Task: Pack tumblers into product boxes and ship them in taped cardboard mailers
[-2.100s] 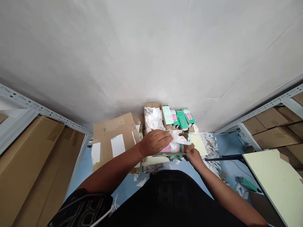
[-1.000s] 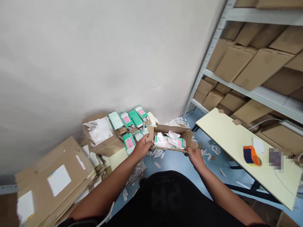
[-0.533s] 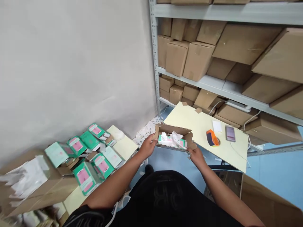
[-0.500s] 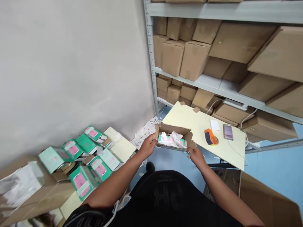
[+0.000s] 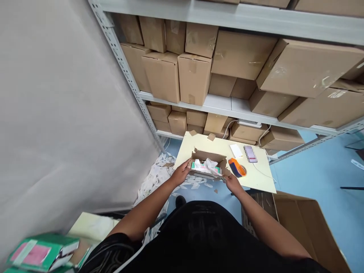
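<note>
Between my two hands I carry an open cardboard box (image 5: 209, 156), held in the air at the near edge of the cream table (image 5: 193, 146). My left hand (image 5: 182, 172) grips its left end. At the right end, my right hand (image 5: 232, 183) is closed on the cardboard by a folded-out flap. Inside lies a green and pink carton (image 5: 218, 170), partly covered by crumpled white paper (image 5: 210, 165). Right of the box, an orange and blue tape dispenser (image 5: 237, 168) rests on the table, near a white card (image 5: 236, 150) and a purple item (image 5: 250, 154) that is blurred out.
Metal shelves (image 5: 210, 102) packed with cardboard boxes (image 5: 195, 77) stand behind the table. Paper scraps (image 5: 150, 178) litter the floor by the wall. Green and pink cartons (image 5: 42, 252) lie at lower left. A large open carton (image 5: 307, 223) stands at lower right.
My view has turned to the right, so the shelves and table appear further left and most green cartons have left the view. The held box is now nearer the table, still in both hands.
</note>
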`<action>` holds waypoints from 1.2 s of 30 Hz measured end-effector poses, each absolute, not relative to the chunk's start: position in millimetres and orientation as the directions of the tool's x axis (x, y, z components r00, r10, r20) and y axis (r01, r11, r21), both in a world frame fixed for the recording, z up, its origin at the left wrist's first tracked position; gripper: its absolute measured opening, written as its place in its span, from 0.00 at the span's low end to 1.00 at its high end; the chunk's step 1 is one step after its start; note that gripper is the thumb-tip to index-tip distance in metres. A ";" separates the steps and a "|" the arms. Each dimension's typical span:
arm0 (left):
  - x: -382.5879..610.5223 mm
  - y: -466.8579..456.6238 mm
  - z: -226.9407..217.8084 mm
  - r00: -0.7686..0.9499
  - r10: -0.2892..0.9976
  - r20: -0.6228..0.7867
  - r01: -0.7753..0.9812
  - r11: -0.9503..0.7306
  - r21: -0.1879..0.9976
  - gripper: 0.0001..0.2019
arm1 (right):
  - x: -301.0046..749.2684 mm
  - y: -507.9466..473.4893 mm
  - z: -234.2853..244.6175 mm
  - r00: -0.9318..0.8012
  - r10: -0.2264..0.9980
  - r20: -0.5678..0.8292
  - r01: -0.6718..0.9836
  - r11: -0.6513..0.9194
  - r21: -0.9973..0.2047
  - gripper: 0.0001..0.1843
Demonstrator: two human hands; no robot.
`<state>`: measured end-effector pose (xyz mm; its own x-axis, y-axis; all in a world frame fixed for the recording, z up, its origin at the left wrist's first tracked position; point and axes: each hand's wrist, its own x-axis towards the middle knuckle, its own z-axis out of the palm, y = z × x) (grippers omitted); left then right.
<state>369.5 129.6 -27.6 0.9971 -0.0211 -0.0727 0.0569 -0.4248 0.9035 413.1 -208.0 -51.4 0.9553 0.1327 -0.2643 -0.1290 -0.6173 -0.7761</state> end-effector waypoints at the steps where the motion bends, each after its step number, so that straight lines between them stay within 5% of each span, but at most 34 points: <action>1: 382.5 136.7 -33.7 0.996 -0.065 -0.059 0.026 -0.427 0.904 0.31 | 421.1 -202.4 -54.3 0.952 0.126 -0.278 -0.143 -0.619 -0.772 0.24; 8: 460.5 164.6 -80.9 0.959 -0.278 -0.057 -0.070 -0.425 0.903 0.33 | 463.3 -177.5 -75.3 0.950 0.091 -0.299 -0.172 -0.648 -0.742 0.33; 13: 487.8 165.9 -94.0 0.953 -0.294 -0.071 -0.065 -0.427 0.902 0.36 | 476.2 -187.0 -82.0 0.906 0.251 -0.339 -0.130 -0.598 -0.791 0.37; 17: 484.5 163.4 -90.0 0.963 -0.255 -0.089 -0.025 -0.414 0.910 0.37 | 478.9 -202.7 -78.6 0.849 0.472 -0.236 0.091 -0.572 -0.815 0.38; 21: 475.7 152.8 -80.3 0.977 -0.162 -0.135 0.066 -0.375 0.925 0.34 | 482.0 -203.3 -74.3 0.773 0.614 -0.160 0.378 -0.649 -0.660 0.47; 28: 502.4 135.2 -64.4 0.991 -0.031 -0.131 0.100 -0.485 0.869 0.27 | 500.7 -179.2 -66.7 0.891 0.395 -0.223 0.248 -0.836 -0.489 0.28; 31: 525.6 133.1 -55.8 0.990 0.040 -0.135 0.138 -0.471 0.871 0.33 | 507.4 -174.6 -64.5 0.913 0.310 -0.266 0.164 -0.875 -0.455 0.23; 36: 537.1 132.7 -40.1 0.989 -0.132 -0.073 -0.018 -0.582 0.813 0.33 | 513.2 -167.5 -68.8 0.925 0.133 -0.355 -0.032 -0.906 -0.422 0.22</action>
